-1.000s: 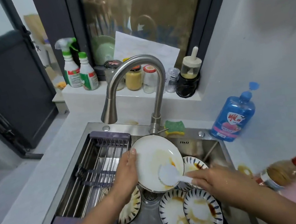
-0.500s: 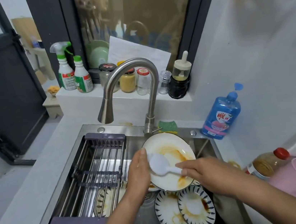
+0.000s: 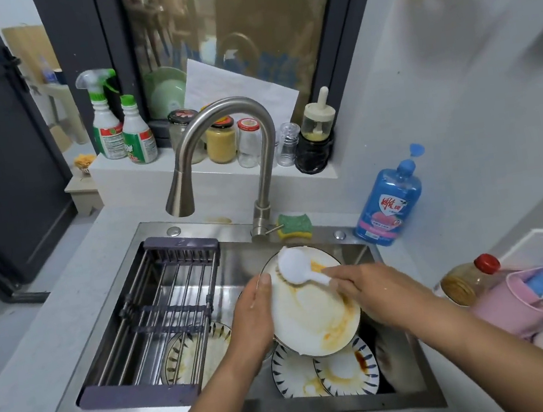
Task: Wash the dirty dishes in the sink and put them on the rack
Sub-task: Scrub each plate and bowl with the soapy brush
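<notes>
My left hand (image 3: 253, 315) grips the left rim of a white plate (image 3: 312, 314) smeared with orange sauce and holds it tilted over the steel sink (image 3: 375, 399). My right hand (image 3: 374, 292) holds the handle of a white dish brush (image 3: 297, 268), whose head rests on the plate's upper part. Below lie two dirty blue-patterned plates (image 3: 347, 372). Another patterned plate (image 3: 193, 354) sits under the grey metal rack (image 3: 159, 307) spanning the sink's left half. The rack holds nothing.
The curved faucet (image 3: 220, 143) arches over the sink with no water running. A green sponge (image 3: 295, 225) lies behind it. A blue soap bottle (image 3: 388, 200) stands at the right. Spray bottles and jars line the windowsill. An oil bottle (image 3: 469, 280) and a pink tub sit at the right.
The brush head has moved up the plate, from its middle to its upper edge. My left hand keeps the same hold on the plate's rim.
</notes>
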